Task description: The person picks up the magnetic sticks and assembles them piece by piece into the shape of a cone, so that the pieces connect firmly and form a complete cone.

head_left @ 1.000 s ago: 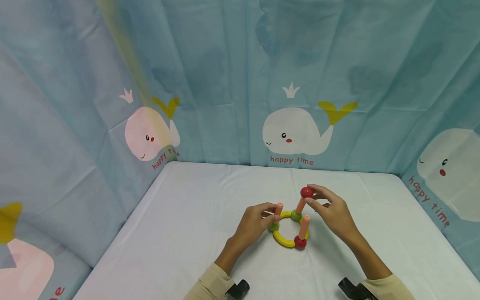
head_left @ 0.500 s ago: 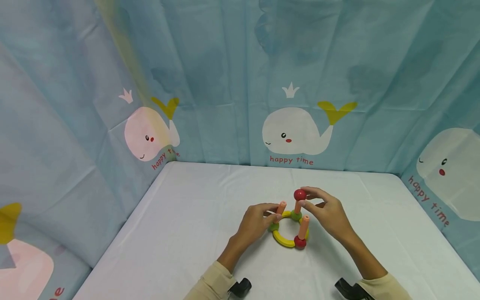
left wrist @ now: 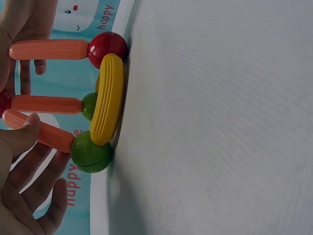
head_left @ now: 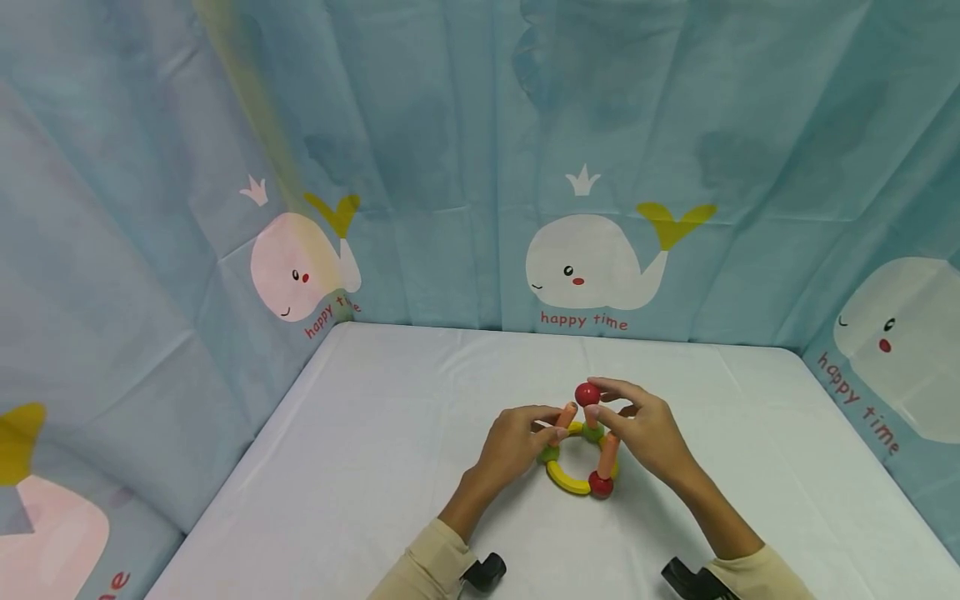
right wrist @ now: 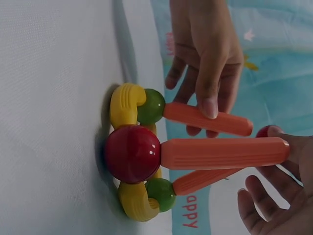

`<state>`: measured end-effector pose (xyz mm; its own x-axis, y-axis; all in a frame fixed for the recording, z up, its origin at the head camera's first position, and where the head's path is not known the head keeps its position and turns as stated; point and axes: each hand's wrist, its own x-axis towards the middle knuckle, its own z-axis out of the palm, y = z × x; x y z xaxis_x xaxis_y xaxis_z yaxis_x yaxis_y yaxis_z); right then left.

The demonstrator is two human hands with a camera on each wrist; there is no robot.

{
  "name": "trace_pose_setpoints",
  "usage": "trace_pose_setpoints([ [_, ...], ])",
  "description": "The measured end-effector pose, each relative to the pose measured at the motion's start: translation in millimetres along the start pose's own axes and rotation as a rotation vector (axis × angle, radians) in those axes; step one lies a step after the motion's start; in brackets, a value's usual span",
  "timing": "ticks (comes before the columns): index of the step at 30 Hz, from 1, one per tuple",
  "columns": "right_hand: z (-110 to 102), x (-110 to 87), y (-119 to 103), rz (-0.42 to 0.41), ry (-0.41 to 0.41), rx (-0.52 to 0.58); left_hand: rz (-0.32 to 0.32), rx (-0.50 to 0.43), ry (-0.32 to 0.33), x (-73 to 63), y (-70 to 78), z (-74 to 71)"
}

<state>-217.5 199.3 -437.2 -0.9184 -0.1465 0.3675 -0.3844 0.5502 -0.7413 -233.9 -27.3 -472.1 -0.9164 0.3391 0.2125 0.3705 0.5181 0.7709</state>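
A ring of curved yellow pieces (head_left: 567, 482) lies on the table, joined by green balls (head_left: 548, 455) and a red ball (head_left: 601, 485). Orange ribbed sticks rise from these balls. My left hand (head_left: 504, 443) pinches the left stick (left wrist: 55, 137) between thumb and fingers; it leans inward. Another red ball (head_left: 587, 394) tops the far stick (left wrist: 46, 104), and my right hand (head_left: 649, 432) holds it there with thumb and fingertips. Nearest me, the front stick (right wrist: 225, 153) stands on the lower red ball, untouched by fingers as far as I see.
White cloth covers the table (head_left: 360, 467). Blue curtains (head_left: 450, 167) with printed whales hang behind and at both sides. A black wrist camera (head_left: 485, 572) sits at the left sleeve, another black camera (head_left: 693, 579) at the right.
My right hand has moved left and slightly down with the upper red ball, tipping the far stick leftward. The left stick leans a little more to the right in my left hand.
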Motion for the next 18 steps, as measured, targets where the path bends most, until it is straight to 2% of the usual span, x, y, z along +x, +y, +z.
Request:
trace_pose_setpoints([
  [7, 2.9, -1.2, -1.8, -0.006, -0.01, 0.008, 0.019, 0.042, 0.006, 1.7, 0.1, 0.9],
  [18, 4.3, 0.2, -3.7, 0.011, -0.03, 0.013, 0.025, 0.049, 0.006, 1.0, 1.4, 0.0],
])
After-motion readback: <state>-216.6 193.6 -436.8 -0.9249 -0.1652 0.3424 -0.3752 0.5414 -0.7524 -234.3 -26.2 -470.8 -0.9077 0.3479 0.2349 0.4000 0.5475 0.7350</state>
